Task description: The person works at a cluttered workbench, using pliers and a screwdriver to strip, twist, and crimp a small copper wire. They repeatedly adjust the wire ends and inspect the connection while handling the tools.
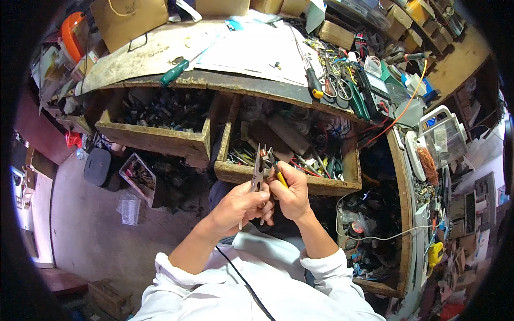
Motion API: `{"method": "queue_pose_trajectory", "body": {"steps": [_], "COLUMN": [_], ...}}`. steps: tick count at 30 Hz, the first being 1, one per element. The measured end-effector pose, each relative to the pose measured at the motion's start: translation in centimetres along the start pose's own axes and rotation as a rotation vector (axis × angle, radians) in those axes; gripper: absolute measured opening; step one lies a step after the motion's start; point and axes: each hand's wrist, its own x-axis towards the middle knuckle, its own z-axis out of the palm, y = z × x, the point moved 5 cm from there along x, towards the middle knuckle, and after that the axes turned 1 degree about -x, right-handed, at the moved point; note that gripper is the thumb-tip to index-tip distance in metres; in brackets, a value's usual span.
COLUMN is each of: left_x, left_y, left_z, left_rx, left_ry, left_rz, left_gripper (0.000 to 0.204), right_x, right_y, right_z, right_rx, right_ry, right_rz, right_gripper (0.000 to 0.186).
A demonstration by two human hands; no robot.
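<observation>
My left hand (238,207) is closed around a pair of metal pliers (258,172), their jaws pointing away from me over the open drawer (289,182). Right beside it, my right hand (293,193) grips a slim tool with a yellow-and-black handle (280,175); its exact kind is hard to make out. The tool's far end meets the plier jaws, where a tiny reddish piece shows, too small to name. Both hands almost touch, in front of my white shirt. Inside the drawer lie hand tools, wires and a flat brown block.
A second open drawer (155,140), full of small dark parts, is at left. On the worn bench (139,61) lie a green-handled screwdriver (175,73), a yellow-and-black screwdriver (314,85) and a white sheet (257,51). A multimeter (376,85) and an orange cable (409,101) sit at right.
</observation>
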Motion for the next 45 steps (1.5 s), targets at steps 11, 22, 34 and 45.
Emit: {"method": "queue_pose_trajectory", "body": {"steps": [11,22,34,45], "left_x": [-0.2,0.6,0.8,0.2], "left_y": [1.0,0.9,0.7,1.1], "left_z": [-1.5,-2.0,-2.1,-2.2], "left_rx": [0.570,0.634,0.679,0.958], "left_ry": [0.078,0.098,0.230,0.449], "left_rz": [0.113,0.280,0.360,0.339], "left_gripper": [0.023,0.020,0.013,0.023], "right_x": [-0.7,-1.3,-1.3,-1.4], "right_y": [1.0,0.5,1.3,2.7], "right_z": [0.2,0.9,1.0,1.2], "right_rx": [0.571,0.901,0.760,0.357], "right_ry": [-0.236,-0.248,-0.132,0.118], "right_rz": [0.536,0.565,0.559,0.384], "right_gripper": [0.011,0.009,0.008,0.009]}}
